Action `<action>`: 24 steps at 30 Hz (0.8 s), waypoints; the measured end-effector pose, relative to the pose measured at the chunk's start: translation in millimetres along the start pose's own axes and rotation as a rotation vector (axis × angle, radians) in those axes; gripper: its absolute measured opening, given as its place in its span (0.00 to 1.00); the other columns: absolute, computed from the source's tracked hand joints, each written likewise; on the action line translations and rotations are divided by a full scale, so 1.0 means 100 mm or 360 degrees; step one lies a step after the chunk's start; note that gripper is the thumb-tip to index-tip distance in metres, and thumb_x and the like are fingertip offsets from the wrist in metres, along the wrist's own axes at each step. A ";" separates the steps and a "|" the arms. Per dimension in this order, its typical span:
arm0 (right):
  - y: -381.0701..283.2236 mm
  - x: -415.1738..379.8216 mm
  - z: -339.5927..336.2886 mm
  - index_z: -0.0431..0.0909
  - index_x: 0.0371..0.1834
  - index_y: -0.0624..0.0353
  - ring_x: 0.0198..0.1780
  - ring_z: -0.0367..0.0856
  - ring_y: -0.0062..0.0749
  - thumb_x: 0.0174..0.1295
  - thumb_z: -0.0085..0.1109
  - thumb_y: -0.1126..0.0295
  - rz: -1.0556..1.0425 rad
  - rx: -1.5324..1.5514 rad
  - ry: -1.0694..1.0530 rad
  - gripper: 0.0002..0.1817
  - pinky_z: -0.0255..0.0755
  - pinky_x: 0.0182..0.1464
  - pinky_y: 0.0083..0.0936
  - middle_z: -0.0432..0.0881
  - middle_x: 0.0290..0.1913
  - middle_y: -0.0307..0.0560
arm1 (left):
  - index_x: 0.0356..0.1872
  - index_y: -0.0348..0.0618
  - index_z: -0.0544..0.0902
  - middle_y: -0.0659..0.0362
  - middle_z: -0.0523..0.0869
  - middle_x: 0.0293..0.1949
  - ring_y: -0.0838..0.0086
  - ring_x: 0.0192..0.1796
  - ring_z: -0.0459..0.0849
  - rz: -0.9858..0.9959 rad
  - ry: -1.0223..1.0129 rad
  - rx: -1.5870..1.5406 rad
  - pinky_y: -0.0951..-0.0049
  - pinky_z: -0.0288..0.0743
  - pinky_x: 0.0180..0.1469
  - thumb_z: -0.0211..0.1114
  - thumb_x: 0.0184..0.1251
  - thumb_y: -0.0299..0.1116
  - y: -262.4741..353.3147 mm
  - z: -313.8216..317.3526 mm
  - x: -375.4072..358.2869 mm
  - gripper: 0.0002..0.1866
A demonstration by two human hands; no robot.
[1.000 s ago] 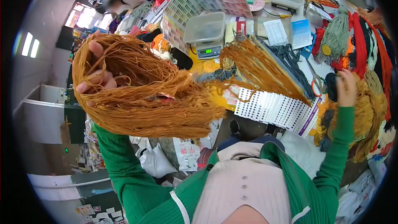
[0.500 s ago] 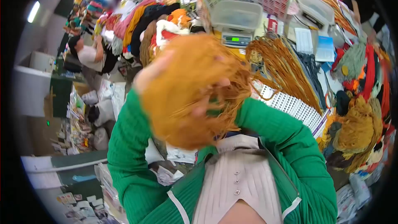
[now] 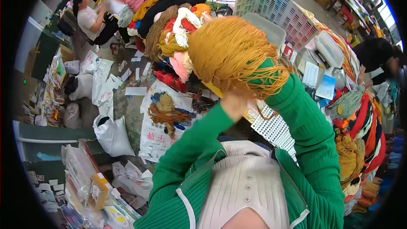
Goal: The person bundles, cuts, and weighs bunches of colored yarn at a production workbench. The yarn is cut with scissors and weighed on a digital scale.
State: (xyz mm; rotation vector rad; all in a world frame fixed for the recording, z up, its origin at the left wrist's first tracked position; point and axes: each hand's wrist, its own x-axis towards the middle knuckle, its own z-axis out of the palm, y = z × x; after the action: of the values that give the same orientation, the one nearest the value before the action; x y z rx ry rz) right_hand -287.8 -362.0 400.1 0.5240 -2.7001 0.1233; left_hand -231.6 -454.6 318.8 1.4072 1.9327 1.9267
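Observation:
A large bundle of mustard yarn (image 3: 233, 51) hangs over the end of my right arm, its loose strands crossing the green sleeve near the wrist. Beneath its lower edge is my left hand (image 3: 236, 105), slightly blurred, with fingers closed round strands there. The yarn hides nearly all of my right hand, so its grip is not visible. A perforated white card (image 3: 275, 133) lies below the right forearm. Just left of the bundle sit a white skein (image 3: 183, 27) and a pink one (image 3: 180, 65).
Behind the bundle stand a plastic basket (image 3: 275, 10) and a clear tub (image 3: 271, 29). More yarn is heaped at right (image 3: 349, 157). White sacks (image 3: 113, 135) lie on the floor at left. One person (image 3: 91, 21) sits at upper left; another (image 3: 375, 55) leans in at right.
The bundle has moved up and right in view. My left hand has gone from its left side to its lower edge. The camera view has shifted, and the scale's display is now hidden.

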 end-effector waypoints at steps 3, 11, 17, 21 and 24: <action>0.27 -0.10 -0.12 0.55 0.57 0.48 0.58 0.55 0.41 0.54 0.36 0.55 -0.0128 -0.0026 0.0171 0.25 0.48 0.56 0.42 0.56 0.57 0.55 | 0.27 0.36 0.72 0.49 0.73 0.33 0.61 0.39 0.73 -0.0013 0.0646 0.0580 0.67 0.65 0.41 0.47 0.47 0.24 -0.35 -0.23 0.58 0.07; 1.86 -1.12 -0.50 0.55 0.56 0.49 0.57 0.56 0.43 0.55 0.37 0.56 -0.0050 -0.0924 0.0363 0.25 0.46 0.56 0.43 0.56 0.56 0.56 | 0.40 0.34 0.66 0.44 0.67 0.47 0.57 0.51 0.66 -0.0046 0.0781 0.2651 0.58 0.56 0.51 0.47 0.54 0.37 -0.45 -1.45 -0.12 0.17; 2.45 -1.56 -0.23 0.59 0.54 0.48 0.56 0.58 0.41 0.54 0.38 0.57 0.0349 -0.0648 0.0033 0.23 0.45 0.57 0.44 0.58 0.55 0.56 | 0.48 0.31 0.62 0.43 0.63 0.52 0.57 0.54 0.64 -0.0799 0.0241 0.1678 0.62 0.55 0.55 0.49 0.54 0.41 -0.66 -1.40 -0.18 0.25; 2.02 -1.58 -0.04 0.59 0.54 0.47 0.56 0.58 0.40 0.54 0.38 0.57 0.0530 -0.0351 0.0230 0.23 0.45 0.57 0.43 0.58 0.55 0.56 | 0.49 0.33 0.63 0.45 0.61 0.54 0.59 0.56 0.60 -0.0580 0.0613 0.0992 0.63 0.55 0.55 0.49 0.53 0.41 -0.36 -1.02 0.36 0.25; 1.06 -1.52 0.41 0.59 0.54 0.46 0.57 0.58 0.40 0.54 0.38 0.57 0.0318 0.0020 0.0253 0.23 0.45 0.57 0.43 0.58 0.55 0.56 | 0.49 0.35 0.63 0.47 0.58 0.55 0.60 0.58 0.58 -0.0082 0.0779 0.1185 0.63 0.55 0.55 0.50 0.53 0.41 -0.03 -0.50 0.66 0.25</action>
State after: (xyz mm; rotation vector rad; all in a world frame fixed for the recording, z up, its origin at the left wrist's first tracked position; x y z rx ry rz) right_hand -212.6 -218.3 302.4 0.2356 -2.5909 0.2266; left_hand -302.3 -451.0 362.3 0.9991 3.1043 1.7056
